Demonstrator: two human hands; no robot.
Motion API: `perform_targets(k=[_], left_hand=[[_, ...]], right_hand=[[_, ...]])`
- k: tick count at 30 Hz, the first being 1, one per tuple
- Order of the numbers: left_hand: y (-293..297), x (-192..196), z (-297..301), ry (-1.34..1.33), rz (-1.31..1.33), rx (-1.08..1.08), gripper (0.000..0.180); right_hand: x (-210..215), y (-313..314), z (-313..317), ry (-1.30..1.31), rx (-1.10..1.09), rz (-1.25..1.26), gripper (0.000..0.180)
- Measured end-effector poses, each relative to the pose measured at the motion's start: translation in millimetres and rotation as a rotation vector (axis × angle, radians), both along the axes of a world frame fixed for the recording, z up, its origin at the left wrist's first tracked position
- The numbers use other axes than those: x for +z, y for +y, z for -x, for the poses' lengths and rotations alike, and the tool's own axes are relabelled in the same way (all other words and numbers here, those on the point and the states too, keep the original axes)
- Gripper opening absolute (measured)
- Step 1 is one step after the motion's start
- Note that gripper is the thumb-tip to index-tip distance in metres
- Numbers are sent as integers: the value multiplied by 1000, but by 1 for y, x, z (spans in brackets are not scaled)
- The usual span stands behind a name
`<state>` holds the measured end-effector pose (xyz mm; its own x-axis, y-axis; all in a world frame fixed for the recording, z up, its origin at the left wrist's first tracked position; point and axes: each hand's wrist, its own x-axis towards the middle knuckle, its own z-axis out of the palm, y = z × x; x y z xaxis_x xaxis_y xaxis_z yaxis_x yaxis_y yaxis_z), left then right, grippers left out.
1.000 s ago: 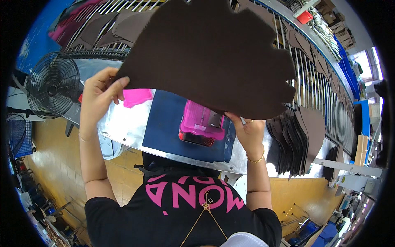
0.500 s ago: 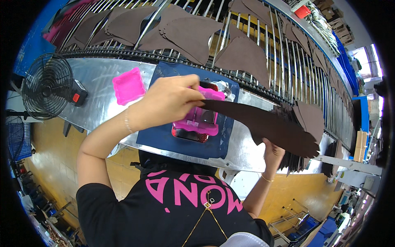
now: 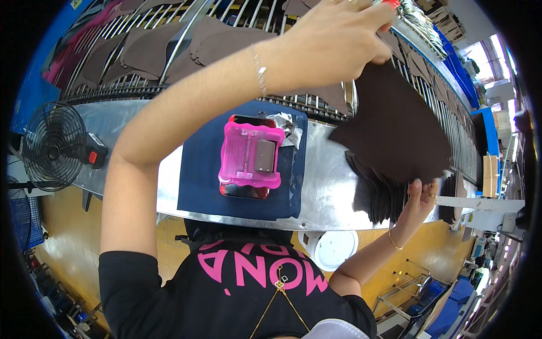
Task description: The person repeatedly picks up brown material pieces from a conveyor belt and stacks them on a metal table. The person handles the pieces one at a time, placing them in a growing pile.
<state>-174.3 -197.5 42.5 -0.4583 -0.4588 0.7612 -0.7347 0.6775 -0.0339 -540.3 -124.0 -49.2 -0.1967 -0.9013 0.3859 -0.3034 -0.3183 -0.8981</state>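
Note:
A dark brown, leather-like cut piece [image 3: 398, 127] hangs between my two hands over the right end of the metal table. Its upper end is pinched in my left hand [image 3: 339, 48], raised high above the roller conveyor, with the arm crossing the view. My right hand [image 3: 419, 200] grips the lower edge between thumb and fingers. Beneath it, partly covered, lies a stack of similar dark pieces [image 3: 375, 195]. To the left a pink tray [image 3: 231, 155] with a grey block [image 3: 265, 155] inside rests on a red and black item [image 3: 244, 191], mostly hidden.
Under the pink tray spreads a dark blue mat [image 3: 197, 195]; crumpled silver foil [image 3: 289, 133] touches the tray's far corner. A black fan [image 3: 53, 141] stands at the left. Beyond the table edge runs a roller conveyor [image 3: 248, 14] carrying several brown pieces [image 3: 147, 48].
My left hand has swung up and right, lifting the brown piece's end away from the pink tray. My right hand has shifted right along with it. The piece now hangs more upright.

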Motion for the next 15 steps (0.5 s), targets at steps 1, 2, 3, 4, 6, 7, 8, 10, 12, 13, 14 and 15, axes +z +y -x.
perform_targets(k=[1,2,3,4,6,7,8,10,12,13,14,15], left_hand=[[-5,11,0,-17,77,17,14],[-11,17,1,-39,160,22,14],[-17,23,3,-62,243,29,14],[-26,26,7,-85,324,31,15],[-42,24,9,-99,392,57,17],[-48,25,5,-87,419,48,17],[-51,25,3,-71,442,32,18],[-47,34,-3,74,330,6,21],[-36,40,-11,150,267,34,26],[-18,42,-23,146,260,97,29],[-14,36,-34,165,313,159,28],[-12,28,-43,191,360,215,27]], right_hand=[[12,-8,-23,-15,31,-15,34],[14,-15,-25,102,94,-7,32],[13,-23,-35,130,130,-77,30],[10,-31,-51,158,160,-150,29],[-1,-48,-100,110,163,-208,25],[-11,-58,-118,89,197,-180,22],[-29,-70,-132,69,222,-156,19],[-59,-95,-154,-200,269,-190,16],[-88,-127,-164,-371,252,-187,12],[-95,-142,-174,-447,271,-206,9],[-108,-159,-181,-501,259,-235,6],[-120,-175,-184,-537,232,-290,7]])
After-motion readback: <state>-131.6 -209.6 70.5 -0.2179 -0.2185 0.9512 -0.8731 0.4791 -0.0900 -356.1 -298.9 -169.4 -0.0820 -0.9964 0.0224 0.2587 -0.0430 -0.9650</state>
